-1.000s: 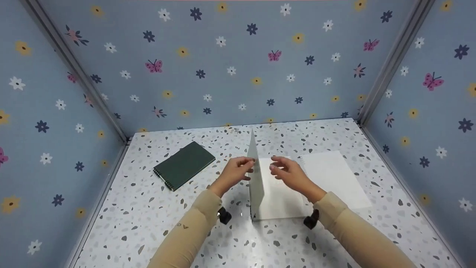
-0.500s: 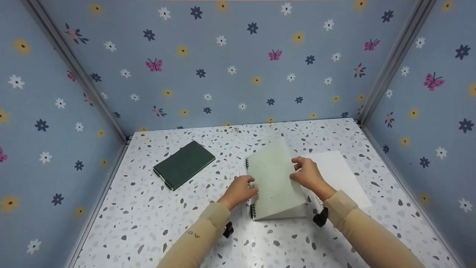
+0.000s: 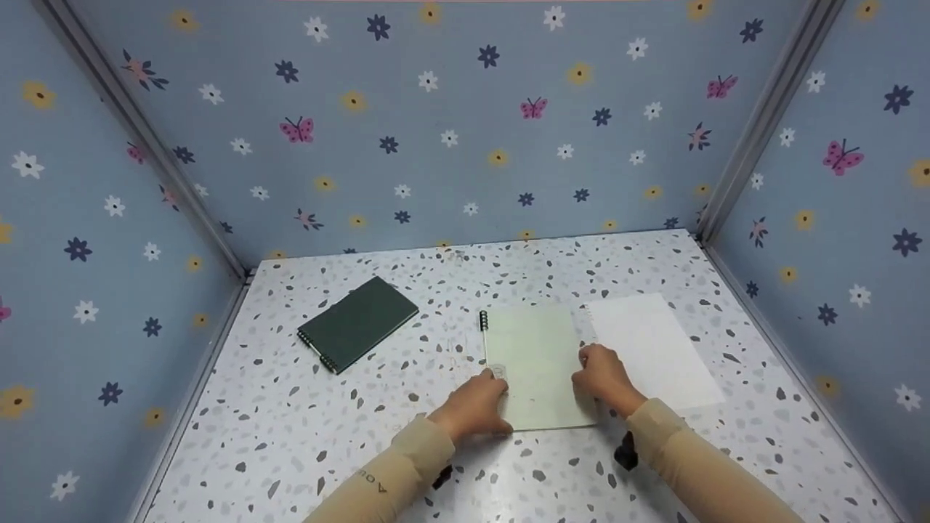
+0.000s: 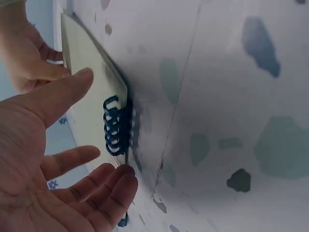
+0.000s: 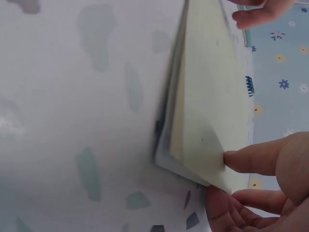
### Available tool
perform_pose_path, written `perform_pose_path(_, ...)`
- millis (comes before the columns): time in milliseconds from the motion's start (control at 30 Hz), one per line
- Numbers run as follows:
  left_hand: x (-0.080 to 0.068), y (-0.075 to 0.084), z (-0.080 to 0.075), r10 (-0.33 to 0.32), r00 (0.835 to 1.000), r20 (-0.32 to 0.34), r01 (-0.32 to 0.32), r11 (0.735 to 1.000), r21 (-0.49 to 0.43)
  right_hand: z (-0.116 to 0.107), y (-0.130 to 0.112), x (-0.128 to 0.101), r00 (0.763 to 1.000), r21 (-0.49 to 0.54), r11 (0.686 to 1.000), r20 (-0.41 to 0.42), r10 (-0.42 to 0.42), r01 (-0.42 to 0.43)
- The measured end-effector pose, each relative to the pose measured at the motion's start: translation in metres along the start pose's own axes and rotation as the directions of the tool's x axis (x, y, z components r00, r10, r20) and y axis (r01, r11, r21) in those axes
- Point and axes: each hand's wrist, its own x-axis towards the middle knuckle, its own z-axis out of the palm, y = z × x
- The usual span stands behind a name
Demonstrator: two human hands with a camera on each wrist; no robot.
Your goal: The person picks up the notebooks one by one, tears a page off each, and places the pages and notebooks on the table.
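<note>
- The pale green notebook (image 3: 539,365) lies flat and closed on the speckled surface (image 3: 378,428), right in front of the person, with both hands at its near half.
- The left hand (image 3: 474,404) sits at the notebook's near left corner, by the spiral edge; in the left wrist view its fingers (image 4: 94,188) are nearly straight and relaxed, the thumb reaching onto the cover just beside the blue coils (image 4: 116,129), gripping nothing.
- The right hand (image 3: 601,375) rests at the notebook's right edge. From the right wrist view a fingertip (image 5: 251,159) touches the cover's near corner and the thumb sits just under it, a light touch at the edge rather than a firm clench; I cannot tell whether it truly pinches the cover.
- The notebook's long axis runs near to far, away from the person, with the spiral binding (image 3: 483,320) along its left side and the free edge on the right.
- So the two hands flank it, left on the binding side, right on the opening side, about equally near.
- Just right of the notebook, touching or very nearly so, lies a loose white sheet (image 3: 654,349), also lengthwise near to far.
- Well apart to the far left sits a dark green notebook (image 3: 358,322), turned at a slant.
- Flowered blue walls (image 3: 465,131) close in the surface on three sides.
</note>
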Motion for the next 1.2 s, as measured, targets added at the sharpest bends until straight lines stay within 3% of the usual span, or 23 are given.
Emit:
perform_pose_path(200,-0.003,0.005,0.007,0.105,0.994,0.03,-0.109,0.982,0.153,0.005,0.003,-0.002,0.998,-0.11,0.992,-0.033,-0.06,0.056)
perform_pose_path(367,0.004,0.008,0.007,0.108,0.994,0.019,-0.11,0.981,0.162,0.01,0.002,-0.006,0.98,-0.226,0.958,-0.052,-0.193,0.176)
perform_pose_path(500,0.017,0.009,0.007,0.105,0.994,0.004,-0.104,0.982,0.156,0.014,0.0,-0.008,0.967,-0.267,0.932,0.007,-0.254,0.247)
perform_pose_path(667,0.037,0.008,0.007,0.096,0.995,-0.026,-0.091,0.983,0.159,0.013,-0.003,-0.005,0.967,-0.295,0.92,0.069,-0.247,0.256)
perform_pose_path(833,0.051,0.008,0.003,0.076,0.996,-0.038,-0.07,0.988,0.139,0.008,-0.002,0.005,0.973,-0.293,0.928,0.087,-0.212,0.229)
perform_pose_path(1200,0.058,0.004,0.001,0.085,0.996,-0.032,-0.078,0.982,0.169,0.005,0.003,0.013,0.977,-0.299,0.931,0.099,-0.187,0.209)
